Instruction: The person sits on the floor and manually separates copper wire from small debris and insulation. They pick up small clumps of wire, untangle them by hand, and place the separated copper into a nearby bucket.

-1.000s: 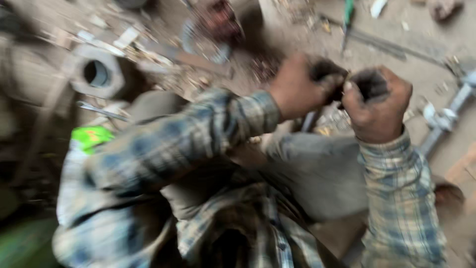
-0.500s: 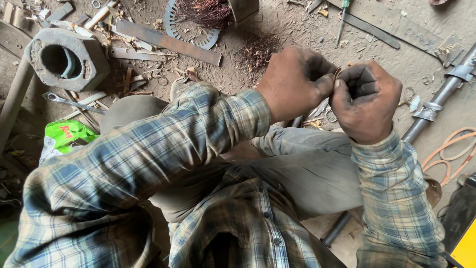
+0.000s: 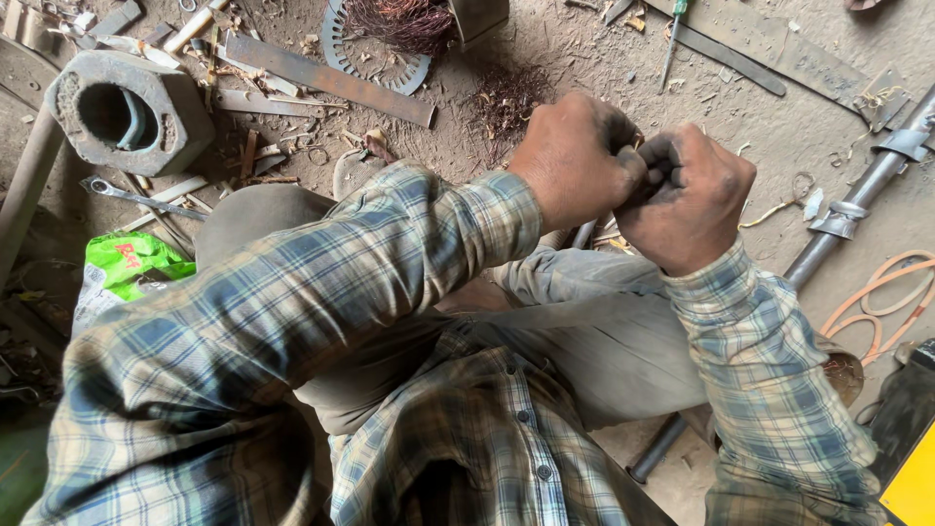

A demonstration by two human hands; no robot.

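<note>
- The left hand [image 3: 575, 161] and the right hand [image 3: 687, 200] are both fisted and pressed knuckle to knuckle above the person's lap, clamped on a small dark piece [image 3: 651, 166] of which only a sliver shows between the fingers; what it is cannot be told.
- The piece sits in the seam where the two fists meet, over the raised knee in grey trousers [image 3: 584, 282] and well above the floor [image 3: 545, 58].
- To do this grip well, I judge that both wrists should stay braced against each other so any twist or pull stays short and controlled; forearms kept close to the knee would steady it; a slip could drive the knuckles together.
- Near by on the dusty floor: a bundle of copper wire [image 3: 399, 21] on a toothed metal disc [image 3: 375, 58]; a flat rusty bar [image 3: 326, 78]; a hollow grey block [image 3: 127, 107]; a wrench [image 3: 136, 195]; a green bag [image 3: 136, 263]; a long pipe with clamps [image 3: 857, 205] to the right.
- Hidden or unclear: the piece's shape and ends; the fingertips of both hands; the lower right corner is cut off by a yellow and black object [image 3: 911, 458].
</note>
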